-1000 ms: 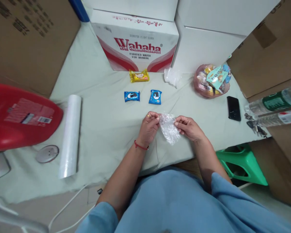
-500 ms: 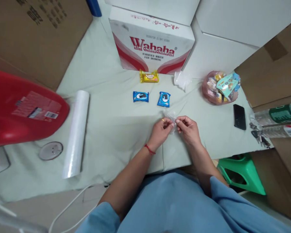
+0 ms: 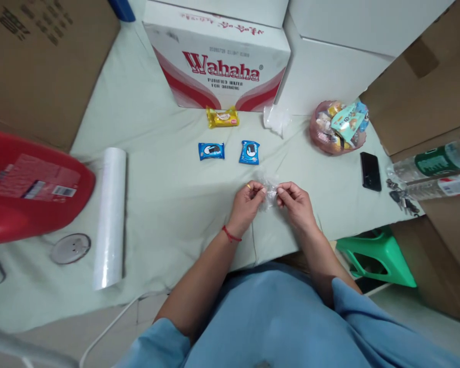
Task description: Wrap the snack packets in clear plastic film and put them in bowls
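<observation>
centrally, a crumpled piece of clear plastic [image 3: 269, 200] was held above the cloth-covered table [image 3: 168, 204], near the middle of its front edge. one side of the piece was pinched between the thumb and fingers of the left hand [image 3: 246, 207], the other between the thumb and fingers of the right hand [image 3: 298, 207]; only a narrow gap was left between the two grips. a red cord [image 3: 231, 234] was worn at the left wrist. farther from the front edge, a first blue packet [image 3: 211, 151] and a second blue packet [image 3: 249, 152] were laid slightly apart. behind them, a yellow packet [image 3: 223, 118] was placed just before a white and red carton [image 3: 222, 66], with another scrap of plastic [image 3: 276, 120] to its right. toward the right edge, wrapped snacks [image 3: 345, 122] were contained in a pink bowl [image 3: 327, 147]; a dark phone [image 3: 370, 171] was laid in front of it, and keys [image 3: 404, 202] were placed near the front right corner. toward the left, a white roll [image 3: 111, 220] was laid with its near end close to the front edge, beside a round disc [image 3: 70, 249].
</observation>
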Demonstrator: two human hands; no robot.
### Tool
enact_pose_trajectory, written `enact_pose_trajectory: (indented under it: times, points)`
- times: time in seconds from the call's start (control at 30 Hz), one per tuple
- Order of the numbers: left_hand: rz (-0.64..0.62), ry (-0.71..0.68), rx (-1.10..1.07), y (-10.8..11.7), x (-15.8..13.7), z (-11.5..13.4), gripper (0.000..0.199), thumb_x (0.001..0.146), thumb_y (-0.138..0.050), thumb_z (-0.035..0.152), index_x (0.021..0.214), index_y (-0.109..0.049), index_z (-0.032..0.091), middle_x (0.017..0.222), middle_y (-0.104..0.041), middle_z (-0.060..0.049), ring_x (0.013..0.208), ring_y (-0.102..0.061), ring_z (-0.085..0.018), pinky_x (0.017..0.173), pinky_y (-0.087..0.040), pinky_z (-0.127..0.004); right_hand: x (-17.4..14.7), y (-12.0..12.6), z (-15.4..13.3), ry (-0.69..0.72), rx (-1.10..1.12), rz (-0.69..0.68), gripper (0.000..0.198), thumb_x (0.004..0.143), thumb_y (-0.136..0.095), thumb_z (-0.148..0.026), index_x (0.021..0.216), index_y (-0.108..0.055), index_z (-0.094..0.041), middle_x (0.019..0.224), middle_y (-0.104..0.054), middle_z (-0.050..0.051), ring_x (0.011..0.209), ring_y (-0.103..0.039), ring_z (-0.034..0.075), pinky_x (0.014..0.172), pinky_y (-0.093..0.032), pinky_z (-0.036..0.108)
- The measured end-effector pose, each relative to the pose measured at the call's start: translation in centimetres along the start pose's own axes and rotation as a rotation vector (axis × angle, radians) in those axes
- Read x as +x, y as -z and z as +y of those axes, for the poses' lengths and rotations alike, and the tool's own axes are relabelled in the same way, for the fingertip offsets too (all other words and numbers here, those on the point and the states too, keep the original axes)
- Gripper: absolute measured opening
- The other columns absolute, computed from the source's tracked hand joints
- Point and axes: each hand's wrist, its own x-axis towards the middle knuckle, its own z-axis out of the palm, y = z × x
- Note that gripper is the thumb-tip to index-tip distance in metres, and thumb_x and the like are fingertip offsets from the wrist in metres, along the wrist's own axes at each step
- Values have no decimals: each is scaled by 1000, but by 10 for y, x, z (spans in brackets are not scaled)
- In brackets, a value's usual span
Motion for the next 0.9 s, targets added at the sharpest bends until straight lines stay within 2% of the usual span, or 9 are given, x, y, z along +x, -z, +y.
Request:
enact_pose_trajectory:
  times: [0.13, 0.3, 0.43, 0.5, 0.57, 0.63, 0.73, 0.9]
  points:
    - [80, 15, -111, 6, 4, 3, 21, 80, -73, 36, 77, -58, 22, 69, -55, 4, 65, -48, -11, 64, -41, -26, 0, 15, -7, -9, 47, 47, 36, 81, -83, -56, 89, -68, -24, 64, -59, -4, 57, -50, 13, 57, -43, 27]
    - [82, 106, -338, 14, 6, 11, 23, 75, -71, 34, 79, -51, 23, 91, -69, 0, 85, -69, -15, 79, -53, -30, -2, 34, -10, -79, 82, 67, 42, 75, -86, -60, 86, -65, -25, 67, -56, -3, 59, -50, 13, 54, -44, 26]
    - [51, 204, -459, 14, 4, 16, 30, 71, -77, 33, 82, -50, 24, 97, -74, -1, 96, -76, -22, 91, -60, -39, -4, 33, -4, -67, 135, 88, 52, 80, -76, -73, 103, -65, -28, 94, -67, 2, 81, -64, 17, 63, -56, 27]
    - [46, 213, -495, 13, 4, 16, 31, 71, -78, 32, 81, -50, 24, 98, -75, -2, 99, -77, -23, 94, -61, -42, -3, 30, 0, -28, 97, 90, 57, 77, -82, -69, 112, -64, -29, 104, -70, 3, 90, -66, 19, 69, -59, 28]
    - [52, 203, -524, 13, 6, 15, 30, 72, -77, 31, 81, -50, 23, 100, -76, -2, 100, -77, -23, 95, -61, -42, -1, 28, 4, -8, 20, 84, 56, 69, -92, -56, 108, -66, -27, 98, -70, 2, 85, -66, 17, 70, -59, 28]
    - [73, 177, -527, 15, 8, 14, 28, 73, -76, 32, 80, -50, 24, 99, -76, -2, 102, -77, -23, 96, -60, -42, 1, 28, 7, -28, -21, 85, 47, 68, -94, -50, 98, -69, -24, 86, -70, 0, 74, -65, 15, 69, -59, 29]
    - [104, 140, -491, 18, 12, 12, 28, 76, -74, 33, 79, -47, 24, 95, -75, -1, 106, -76, -24, 98, -60, -42, 1, 31, 8, -81, -17, 102, 38, 74, -88, -51, 91, -73, -21, 76, -70, 1, 64, -63, 14, 64, -58, 30]
    - [179, 144, -532, 23, 17, 9, 29, 73, -73, 33, 76, -46, 24, 96, -77, -2, 102, -76, -22, 95, -61, -39, -1, 38, 2, -63, -26, 155, 35, 74, -88, -49, 87, -73, -20, 77, -72, 2, 61, -60, 11, 56, -52, 25]
